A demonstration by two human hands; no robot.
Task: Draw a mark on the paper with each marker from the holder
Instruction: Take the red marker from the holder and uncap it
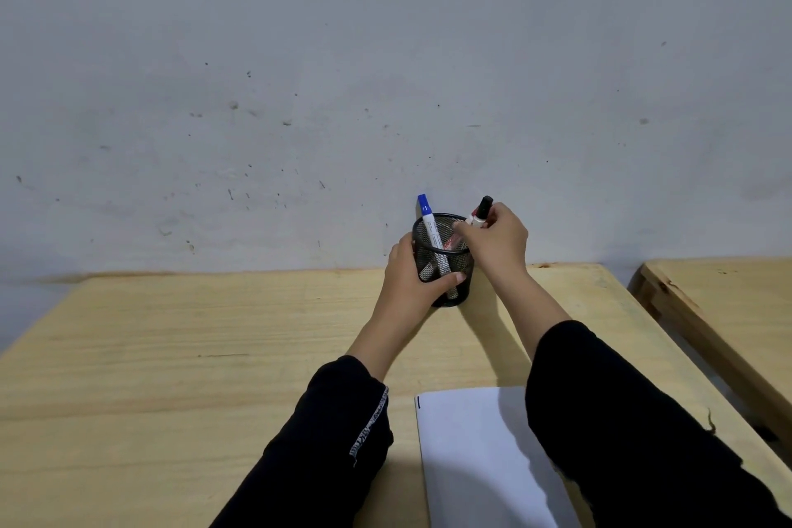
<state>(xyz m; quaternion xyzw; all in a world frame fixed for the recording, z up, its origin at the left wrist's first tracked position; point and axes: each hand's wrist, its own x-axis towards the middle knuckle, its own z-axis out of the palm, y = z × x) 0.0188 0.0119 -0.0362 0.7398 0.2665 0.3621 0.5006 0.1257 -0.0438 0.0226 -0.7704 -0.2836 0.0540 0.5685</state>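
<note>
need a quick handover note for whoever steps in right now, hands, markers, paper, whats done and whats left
Left hand: wrapped around the black mesh holder, steadying it on the wooden table near the wall.
Right hand: fingers closed on the black-capped marker at the holder's rim, its lower end still inside.
Blue-capped marker: standing in the holder, cap on.
Paper: flat on the near table edge, partly under the right sleeve. One short dark mark at its top left corner; which marker made it cannot be told.
Left: whether more markers sit in the holder cannot be told; each unused marker has yet to mark the paper.
</note>
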